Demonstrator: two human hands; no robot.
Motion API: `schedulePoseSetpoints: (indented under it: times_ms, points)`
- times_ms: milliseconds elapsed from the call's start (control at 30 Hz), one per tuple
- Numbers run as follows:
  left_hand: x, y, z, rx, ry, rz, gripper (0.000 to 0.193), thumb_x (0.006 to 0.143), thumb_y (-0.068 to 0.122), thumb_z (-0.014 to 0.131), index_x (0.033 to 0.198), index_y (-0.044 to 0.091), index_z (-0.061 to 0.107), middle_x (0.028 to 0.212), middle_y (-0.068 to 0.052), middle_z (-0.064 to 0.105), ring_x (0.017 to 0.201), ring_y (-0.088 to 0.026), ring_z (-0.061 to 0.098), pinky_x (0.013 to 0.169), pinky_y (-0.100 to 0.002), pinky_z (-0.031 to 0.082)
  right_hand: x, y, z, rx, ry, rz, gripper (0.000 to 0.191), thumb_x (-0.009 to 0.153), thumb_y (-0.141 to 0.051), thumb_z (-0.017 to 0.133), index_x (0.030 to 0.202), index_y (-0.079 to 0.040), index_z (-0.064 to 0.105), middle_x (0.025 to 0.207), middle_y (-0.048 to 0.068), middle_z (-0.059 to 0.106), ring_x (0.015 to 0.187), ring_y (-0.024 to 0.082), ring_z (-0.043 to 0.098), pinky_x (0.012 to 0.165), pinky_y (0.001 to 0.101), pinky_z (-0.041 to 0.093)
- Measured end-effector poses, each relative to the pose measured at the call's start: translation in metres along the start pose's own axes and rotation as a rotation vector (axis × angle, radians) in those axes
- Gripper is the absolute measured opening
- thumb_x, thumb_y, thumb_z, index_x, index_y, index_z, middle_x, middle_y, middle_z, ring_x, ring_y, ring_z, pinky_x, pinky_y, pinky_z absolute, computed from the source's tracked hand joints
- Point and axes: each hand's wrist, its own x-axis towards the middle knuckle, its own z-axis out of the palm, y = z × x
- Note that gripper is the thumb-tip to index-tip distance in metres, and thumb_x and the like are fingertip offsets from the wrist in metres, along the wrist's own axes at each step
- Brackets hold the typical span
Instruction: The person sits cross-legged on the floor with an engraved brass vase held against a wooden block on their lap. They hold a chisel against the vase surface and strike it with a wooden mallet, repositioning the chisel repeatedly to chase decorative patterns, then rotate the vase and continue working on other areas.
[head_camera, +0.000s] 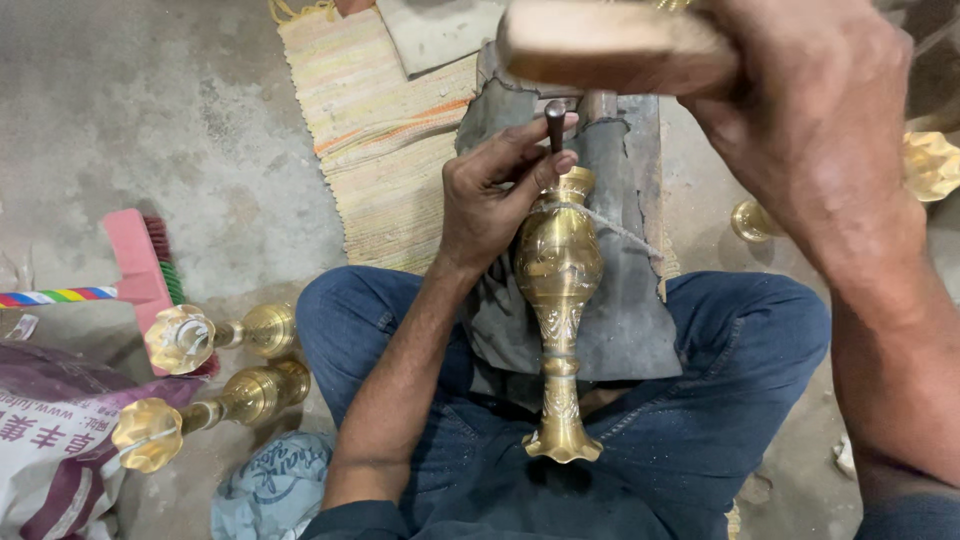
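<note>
concrete floor; left hand (490, 195) pinches punch (554, 120) on engraved brass vase (560, 300); right hand (810, 110) grips mallet (610, 45).

One head-worn view — looking steeply down, close over the lap.

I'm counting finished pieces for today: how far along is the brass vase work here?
Looks done: two brass vases lie on the floor beside the left knee, apart from the hands. In hand: the left hand steadies a dark punch at the neck of the engraved brass vase on the lap, while the right hand holds a wooden mallet above it. How much engraving is left cannot be told.
</note>
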Motion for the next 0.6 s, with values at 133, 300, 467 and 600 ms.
schedulePoseSetpoints:
  times_ms: [133, 300, 467, 600]
  points:
    - [0.0, -0.002, 0.002, -0.03, 0.005, 0.039, 0.034, 0.099, 0.02, 0.081, 0.131, 0.018, 0.071, 0.109, 0.0, 0.079, 0.089, -0.007, 0.076, 0.074, -0.026, 0.067, 0.005, -0.006, -0.003, -0.088, 0.031, -0.089, 0.035, 0.093, -0.002, 0.078, 0.123, 0.003, 0.06, 0.106, 0.017, 0.067, 0.097, 0.032, 0.069, 0.088, 0.0406, 0.054]
    - [0.001, -0.003, 0.002, -0.012, -0.004, -0.013, 0.035, 0.096, 0.019, 0.081, 0.129, 0.016, 0.071, 0.109, -0.002, 0.08, 0.081, -0.007, 0.073, 0.065, -0.024, 0.061, 0.009, -0.017, -0.009, -0.249, -0.022, -0.092, 0.035, 0.094, -0.003, 0.083, 0.122, -0.001, 0.062, 0.104, 0.017, 0.068, 0.093, 0.036, 0.07, 0.083, 0.0466, 0.054]
    - [0.001, -0.002, 0.001, -0.06, -0.014, 0.013, 0.034, 0.1, 0.019, 0.08, 0.132, 0.015, 0.07, 0.111, -0.002, 0.078, 0.088, -0.009, 0.076, 0.072, -0.023, 0.065, 0.005, -0.017, -0.009, -0.298, -0.026, -0.09, 0.031, 0.094, -0.005, 0.079, 0.12, -0.001, 0.062, 0.104, 0.015, 0.067, 0.095, 0.033, 0.068, 0.084, 0.0437, 0.052]
    - [0.003, -0.002, 0.0, -0.068, -0.013, 0.058, 0.03, 0.101, 0.018, 0.079, 0.13, 0.015, 0.07, 0.114, -0.002, 0.078, 0.098, -0.011, 0.078, 0.081, -0.025, 0.069, 0.001, -0.013, -0.005, -0.33, -0.035, -0.094, 0.029, 0.094, -0.007, 0.075, 0.119, -0.002, 0.061, 0.103, 0.014, 0.066, 0.096, 0.031, 0.066, 0.085, 0.0415, 0.05]
